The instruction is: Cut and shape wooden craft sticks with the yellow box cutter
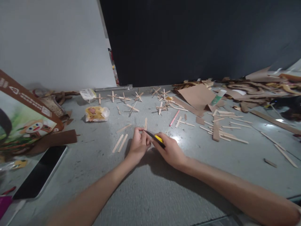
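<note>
In the middle of the grey table, my right hand (171,150) is closed around a black and yellow utility knife (154,138), its front end pointing up and left. My left hand (138,142) meets it there, fingers pinched on a wooden craft stick (145,122) that sticks out beyond the fingertips. The knife's tip touches or nearly touches the stick; the exact contact is hidden by the fingers. Two loose craft sticks (119,143) lie just left of my left hand, with another slanted stick (124,128) above them.
Several crossed-stick pieces (133,107) stand along the back. Right of them lie a pink striped straw (174,118), brown cardboard (196,95), a glue stick (218,97) and scattered sticks (231,136). A wrapped snack (97,113), a phone (41,172) and a printed box (25,116) are at left.
</note>
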A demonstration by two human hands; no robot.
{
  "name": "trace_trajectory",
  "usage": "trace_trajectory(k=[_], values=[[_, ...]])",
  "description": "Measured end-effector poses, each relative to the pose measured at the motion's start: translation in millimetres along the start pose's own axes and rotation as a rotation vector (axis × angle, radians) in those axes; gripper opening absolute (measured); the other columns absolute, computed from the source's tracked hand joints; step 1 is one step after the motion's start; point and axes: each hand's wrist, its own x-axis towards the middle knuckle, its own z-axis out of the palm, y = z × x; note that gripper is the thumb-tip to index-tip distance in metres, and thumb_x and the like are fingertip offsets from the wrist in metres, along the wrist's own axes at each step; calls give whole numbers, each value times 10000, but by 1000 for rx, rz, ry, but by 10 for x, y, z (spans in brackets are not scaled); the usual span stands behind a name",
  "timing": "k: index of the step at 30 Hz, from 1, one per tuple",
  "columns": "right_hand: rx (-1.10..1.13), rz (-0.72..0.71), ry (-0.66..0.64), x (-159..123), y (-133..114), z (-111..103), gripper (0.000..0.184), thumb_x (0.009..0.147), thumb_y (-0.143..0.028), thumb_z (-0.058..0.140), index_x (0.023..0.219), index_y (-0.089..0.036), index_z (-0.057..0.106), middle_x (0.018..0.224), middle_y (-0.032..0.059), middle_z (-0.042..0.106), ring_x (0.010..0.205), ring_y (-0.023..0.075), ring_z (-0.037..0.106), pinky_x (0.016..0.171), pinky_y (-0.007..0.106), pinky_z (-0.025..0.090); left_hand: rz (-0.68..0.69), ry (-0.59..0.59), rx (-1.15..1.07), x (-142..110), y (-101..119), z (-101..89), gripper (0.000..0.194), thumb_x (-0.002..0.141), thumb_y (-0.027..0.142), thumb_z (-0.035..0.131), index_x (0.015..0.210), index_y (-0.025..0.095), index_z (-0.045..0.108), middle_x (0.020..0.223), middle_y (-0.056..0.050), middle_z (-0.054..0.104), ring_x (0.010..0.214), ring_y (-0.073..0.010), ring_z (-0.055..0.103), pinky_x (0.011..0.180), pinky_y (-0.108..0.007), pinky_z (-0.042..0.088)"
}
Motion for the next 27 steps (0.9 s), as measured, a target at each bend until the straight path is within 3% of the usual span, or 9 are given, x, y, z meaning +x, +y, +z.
trace_trajectory(k=[6,15,22,27], values=[[80,122,110,69,-27,-71,272,973,-479,592,835,-245,593,709,18,673,657,203,634,633,301,477,119,-9,96,-32,-16,-2,362,1030,587,534,1010,265,370,563,131,442,482,-106,429,519,-231,321],[122,195,82,89,-54,-112,269,914,-465,604,778,-234,611,650,9,626,615,193,567,585,295,420,142,-37,145,-60,-19,10,286,1050,512,512,1019,262,378,561,124,453,479,-113,408,519,-236,323],[129,186,79,110,-74,-131,400,923,-547,587,673,-258,470,566,-33,466,538,155,419,526,289,336,114,-56,134,-76,-20,22,369,1031,600,532,1021,248,422,588,113,446,502,-108,436,528,-231,325],[122,194,106,122,-44,-137,445,925,-581,600,656,-247,478,560,-43,401,542,145,373,520,289,296,102,-50,103,-70,23,12,467,980,694,564,985,240,455,592,102,446,510,-107,438,516,-228,304]])
